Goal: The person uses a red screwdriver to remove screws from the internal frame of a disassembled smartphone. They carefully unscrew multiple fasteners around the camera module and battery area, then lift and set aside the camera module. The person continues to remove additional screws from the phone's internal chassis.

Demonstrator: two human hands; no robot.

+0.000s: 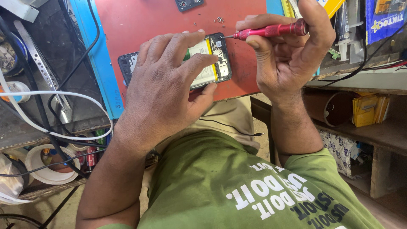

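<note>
My left hand (163, 85) presses the opened phone (212, 59) flat; right hand (288, 55) fingers grip the red screwdriver (271, 30), tip seemingly seated, so I'd hold it steady.

Two hands over the red mat (140, 21): left hand (163, 85), right hand (284, 55). One opened phone (212, 59), one red screwdriver (271, 30). A few loose screws (219, 19) near the mat's far edge, too small to count. One small black cover piece (188, 4) there.

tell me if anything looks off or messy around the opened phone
A few tiny loose screws lie scattered on the red mat above the phone, unboxed. Otherwise the left hand steadies the phone and the right hand holds the red screwdriver.
</note>
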